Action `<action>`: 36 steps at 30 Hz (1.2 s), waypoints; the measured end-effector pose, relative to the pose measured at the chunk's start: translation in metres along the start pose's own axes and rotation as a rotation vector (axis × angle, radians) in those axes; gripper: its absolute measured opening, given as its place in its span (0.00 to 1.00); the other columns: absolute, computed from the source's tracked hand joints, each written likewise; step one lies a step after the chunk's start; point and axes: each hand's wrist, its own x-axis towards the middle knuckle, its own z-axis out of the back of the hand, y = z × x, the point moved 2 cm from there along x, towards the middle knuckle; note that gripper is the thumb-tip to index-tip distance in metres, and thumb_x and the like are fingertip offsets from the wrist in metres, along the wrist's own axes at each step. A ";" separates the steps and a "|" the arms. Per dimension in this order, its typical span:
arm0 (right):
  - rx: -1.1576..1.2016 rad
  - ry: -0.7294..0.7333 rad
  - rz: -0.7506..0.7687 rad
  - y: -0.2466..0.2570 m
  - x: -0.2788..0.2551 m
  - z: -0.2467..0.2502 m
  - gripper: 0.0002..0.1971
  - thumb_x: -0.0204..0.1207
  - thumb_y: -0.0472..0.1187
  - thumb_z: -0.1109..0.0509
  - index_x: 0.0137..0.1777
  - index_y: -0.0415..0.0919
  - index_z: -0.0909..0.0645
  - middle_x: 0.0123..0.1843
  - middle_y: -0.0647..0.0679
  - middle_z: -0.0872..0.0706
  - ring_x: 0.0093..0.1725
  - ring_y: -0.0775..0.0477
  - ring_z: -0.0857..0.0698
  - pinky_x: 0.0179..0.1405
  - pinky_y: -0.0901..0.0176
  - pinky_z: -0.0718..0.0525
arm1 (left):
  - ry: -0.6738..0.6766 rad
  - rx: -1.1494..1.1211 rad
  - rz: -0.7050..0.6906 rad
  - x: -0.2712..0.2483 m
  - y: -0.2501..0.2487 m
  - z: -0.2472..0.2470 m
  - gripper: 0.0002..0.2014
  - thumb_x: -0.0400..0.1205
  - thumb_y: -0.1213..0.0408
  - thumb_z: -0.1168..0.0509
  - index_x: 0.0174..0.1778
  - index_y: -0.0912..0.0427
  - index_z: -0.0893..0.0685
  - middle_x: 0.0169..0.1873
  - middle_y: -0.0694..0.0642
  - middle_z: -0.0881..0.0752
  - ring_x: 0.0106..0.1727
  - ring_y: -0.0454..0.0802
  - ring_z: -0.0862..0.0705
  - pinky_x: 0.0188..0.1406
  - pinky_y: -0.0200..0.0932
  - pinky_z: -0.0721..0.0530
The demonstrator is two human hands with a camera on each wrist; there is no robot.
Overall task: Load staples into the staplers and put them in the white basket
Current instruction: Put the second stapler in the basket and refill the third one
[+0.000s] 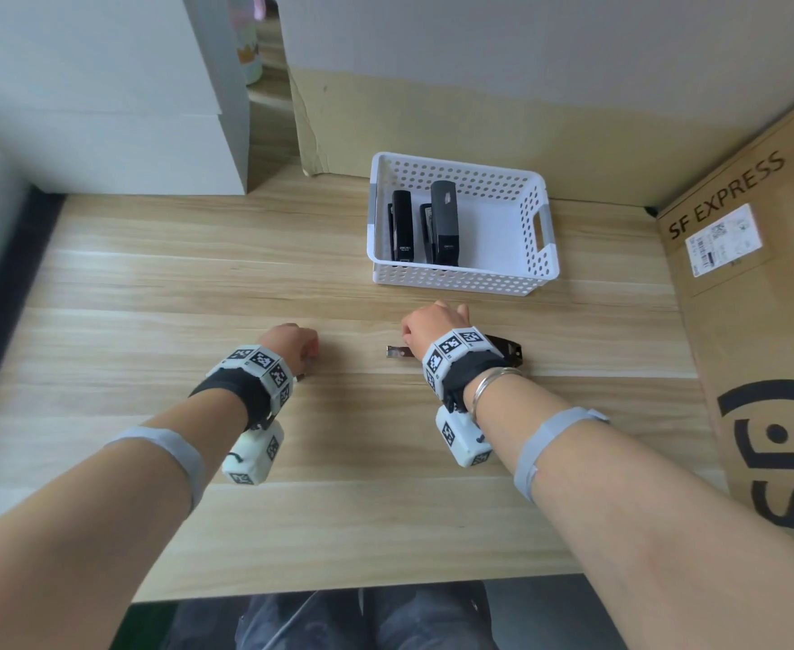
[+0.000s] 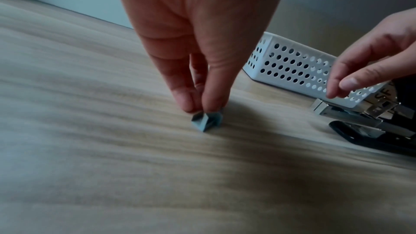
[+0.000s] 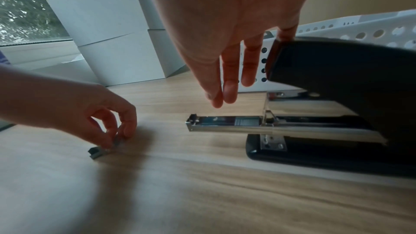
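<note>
Staple strip [image 2: 206, 121] pinched between thumb and fingertips of left hand [image 1: 291, 344], strip low on the wooden table [image 1: 198, 283], touching or just above it, cannot tell which. Left hand fingers point down, curled together on the strip; right wrist view shows the same pinch, strip end sticking out below the fingers [image 3: 112, 131].

Right hand [image 1: 430, 323] just right of the left, over the open black stapler [image 3: 333, 95]. Fingers straight and loose, spread slightly, hanging down; one fingertip touches the front edge of the raised black top cover, the others hang free above the metal staple tray [image 3: 227, 124]. No clamp on anything. Tray slid out forward toward the left hand, channel facing up, inside looks bare near the front. Stapler base flat on the table, just near side of the white basket [image 1: 542, 255].

White perforated basket at table rear, right of centre, holds two black staplers [image 1: 425, 227] lying side by side in its left half, closed. SF Express cardboard box [image 1: 760, 321] stands at right edge of table. White boxes [image 1: 104, 110] stacked rear left.
</note>
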 end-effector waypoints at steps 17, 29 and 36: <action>0.323 -0.073 0.107 -0.004 -0.004 0.002 0.11 0.74 0.48 0.26 0.56 0.50 0.15 0.52 0.55 0.10 0.55 0.51 0.14 0.54 0.59 0.20 | -0.025 -0.746 -0.205 0.011 -0.071 0.007 0.13 0.75 0.70 0.30 0.32 0.49 0.24 0.30 0.48 0.15 0.36 0.49 0.18 0.47 0.44 0.19; 0.112 -0.047 0.132 -0.010 -0.008 0.000 0.09 0.78 0.42 0.33 0.54 0.50 0.14 0.55 0.52 0.11 0.60 0.47 0.17 0.59 0.55 0.22 | -0.011 -0.452 -0.171 0.017 -0.072 -0.009 0.06 0.75 0.69 0.29 0.42 0.56 0.20 0.43 0.53 0.15 0.43 0.48 0.18 0.46 0.39 0.23; 0.008 -0.040 0.113 -0.007 -0.004 -0.006 0.08 0.79 0.45 0.33 0.54 0.53 0.13 0.55 0.52 0.12 0.64 0.47 0.21 0.66 0.53 0.28 | -0.020 -0.393 -0.158 0.020 -0.074 -0.015 0.10 0.76 0.69 0.32 0.52 0.65 0.18 0.52 0.61 0.11 0.43 0.48 0.20 0.44 0.38 0.25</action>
